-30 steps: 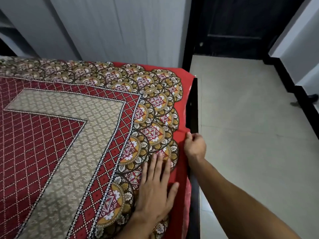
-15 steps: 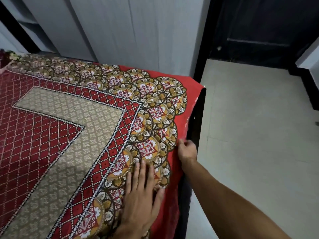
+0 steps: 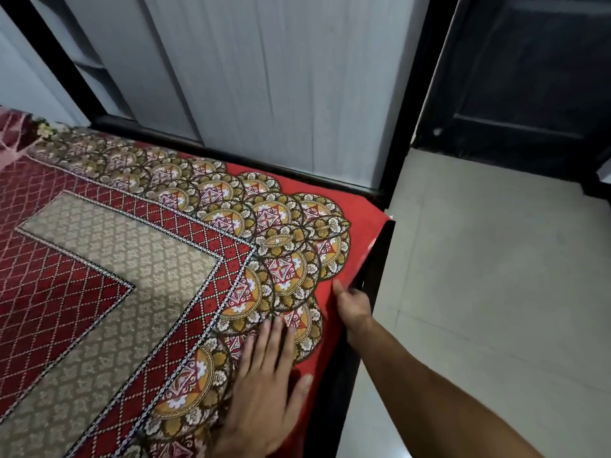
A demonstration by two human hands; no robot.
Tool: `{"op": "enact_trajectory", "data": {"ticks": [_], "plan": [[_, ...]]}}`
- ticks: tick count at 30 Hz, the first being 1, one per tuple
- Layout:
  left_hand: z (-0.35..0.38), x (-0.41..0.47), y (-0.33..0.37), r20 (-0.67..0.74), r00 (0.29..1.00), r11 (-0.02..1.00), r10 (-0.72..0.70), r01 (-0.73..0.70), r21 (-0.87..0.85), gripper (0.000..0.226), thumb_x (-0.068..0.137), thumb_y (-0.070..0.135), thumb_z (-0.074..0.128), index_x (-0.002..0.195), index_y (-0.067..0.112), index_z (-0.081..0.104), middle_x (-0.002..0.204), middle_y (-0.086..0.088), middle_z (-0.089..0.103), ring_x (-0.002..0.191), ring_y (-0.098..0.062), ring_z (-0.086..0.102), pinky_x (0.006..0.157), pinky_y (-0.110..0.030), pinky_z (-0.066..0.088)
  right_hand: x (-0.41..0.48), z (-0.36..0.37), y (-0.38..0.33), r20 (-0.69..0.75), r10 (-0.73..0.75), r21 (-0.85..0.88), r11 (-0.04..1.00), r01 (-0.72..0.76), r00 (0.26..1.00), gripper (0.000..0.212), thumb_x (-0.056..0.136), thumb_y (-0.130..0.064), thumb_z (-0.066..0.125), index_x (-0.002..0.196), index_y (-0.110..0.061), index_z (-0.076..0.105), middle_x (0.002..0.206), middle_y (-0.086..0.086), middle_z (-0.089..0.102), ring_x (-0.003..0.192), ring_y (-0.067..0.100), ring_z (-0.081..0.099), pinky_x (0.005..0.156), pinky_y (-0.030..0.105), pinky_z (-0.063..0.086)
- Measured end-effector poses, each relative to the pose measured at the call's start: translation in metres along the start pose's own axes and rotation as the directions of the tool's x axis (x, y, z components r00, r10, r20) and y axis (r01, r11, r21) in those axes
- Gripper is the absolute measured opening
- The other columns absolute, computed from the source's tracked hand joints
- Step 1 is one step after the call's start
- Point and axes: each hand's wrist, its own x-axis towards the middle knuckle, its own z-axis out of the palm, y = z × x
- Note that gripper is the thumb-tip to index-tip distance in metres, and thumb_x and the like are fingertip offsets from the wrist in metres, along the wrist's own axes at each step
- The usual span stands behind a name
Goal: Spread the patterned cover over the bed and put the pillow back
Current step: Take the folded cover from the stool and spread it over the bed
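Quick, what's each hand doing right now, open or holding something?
Left hand: open, pressed flat on the patterned cover.
Right hand: pinches the cover's red edge beside the bed frame.

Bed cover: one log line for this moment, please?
left hand flat on patterned cover | right hand at its red edge | grip unclear

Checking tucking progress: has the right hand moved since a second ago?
Yes. The right hand has slid along the red edge of the cover toward the far corner of the bed frame.
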Motion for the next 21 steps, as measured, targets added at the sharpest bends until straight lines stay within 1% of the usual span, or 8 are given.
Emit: {"op": "enact_trajectory", "data": {"ticks": [2,4,8,11,13,15,18,21], "plan": [[0.003,0.013,0.006,0.012,1.000,1.000,-0.021,0.021,0.022,0.074,0.104,0.059,0.025,0.161,0.016,0.011,0.169,-0.009,0.003,0.156,-0.027,0.002,0.119,-0.052,0.013,0.013,-0.008,-0.004,-0.060,-0.076,-0.049,0.996,0.073,0.995,0.021,0.093,-0.037,0.067,0.090,-0.016,0.066,0.097,0.006,0.074,0.094,0.029,0.069,0.095,0.047,0.054],[0.010,0.018,0.007,0.037,0.999,0.999,-0.028,0.027,0.029,0.075,0.102,0.061,0.029,0.161,0.016,0.017,0.168,-0.013,0.009,0.155,-0.031,0.009,0.117,-0.054,0.016,0.025,-0.011,-0.003,-0.131,-0.120,-0.048,0.992,0.115,0.984,0.020,0.095,-0.031,0.066,0.083,-0.016,0.060,0.094,0.008,0.073,0.093,0.031,0.068,0.089,0.046,0.056],[0.025,0.025,-0.003,-0.009,1.000,0.998,0.002,-0.001,0.069,0.080,0.095,0.069,0.027,0.152,0.014,0.038,0.158,-0.018,0.036,0.147,-0.035,0.030,0.108,-0.057,0.030,0.034,-0.004,-0.009,-0.204,-0.055,0.077,0.994,0.072,0.978,0.012,0.096,-0.021,0.061,0.091,-0.011,0.058,0.097,0.012,0.068,0.087,0.029,0.064,0.078,0.038,0.052],[0.027,0.040,-0.003,0.020,1.000,0.998,-0.015,0.013,0.069,0.083,0.091,0.075,0.024,0.142,0.014,0.048,0.144,-0.016,0.055,0.139,-0.031,0.041,0.102,-0.053,0.038,0.052,-0.001,-0.042,-0.153,0.083,0.252,0.967,-0.042,0.985,0.042,0.092,-0.048,0.064,0.106,-0.009,0.060,0.103,0.012,0.071,0.091,0.030,0.067,0.077,0.039,0.055],[0.024,0.058,-0.003,-0.004,1.000,0.998,0.014,-0.013,0.062,0.084,0.090,0.076,0.027,0.142,0.014,0.049,0.145,-0.016,0.054,0.137,-0.034,0.047,0.104,-0.053,0.038,0.069,-0.003,-0.075,-0.064,0.081,0.317,0.947,-0.056,0.995,0.065,0.083,-0.063,0.069,0.115,-0.006,0.059,0.108,0.014,0.072,0.094,0.032,0.070,0.078,0.042,0.058],[0.022,0.080,-0.007,-0.045,0.998,0.998,0.034,-0.032,0.051,0.084,0.092,0.074,0.030,0.146,0.012,0.050,0.150,-0.017,0.047,0.138,-0.037,0.046,0.106,-0.054,0.036,0.086,-0.001,-0.098,-0.044,0.087,0.272,0.960,-0.072,0.995,0.068,0.082,-0.060,0.073,0.118,-0.004,0.057,0.111,0.013,0.070,0.097,0.033,0.069,0.089,0.047,0.057],[0.019,0.111,-0.003,-0.065,0.996,0.998,0.056,-0.056,0.012,0.080,0.094,0.071,0.034,0.149,0.014,0.047,0.158,-0.015,0.037,0.145,-0.034,0.036,0.109,-0.056,0.034,0.107,0.002,-0.111,-0.107,0.079,0.145,0.987,-0.063,0.991,0.052,0.089,-0.045,0.072,0.116,-0.002,0.062,0.107,0.012,0.071,0.097,0.032,0.069,0.094,0.048,0.056],[0.020,0.132,0.005,-0.080,0.993,0.996,0.086,-0.087,-0.011,0.080,0.095,0.068,0.032,0.152,0.013,0.042,0.162,-0.016,0.030,0.149,-0.035,0.030,0.111,-0.058,0.031,0.117,-0.008,-0.117,-0.294,-0.200,-0.106,0.979,0.176,0.935,0.040,0.094,-0.044,0.061,0.116,-0.011,0.067,0.107,0.006,0.071,0.103,0.028,0.066,0.099,0.041,0.051]]}}
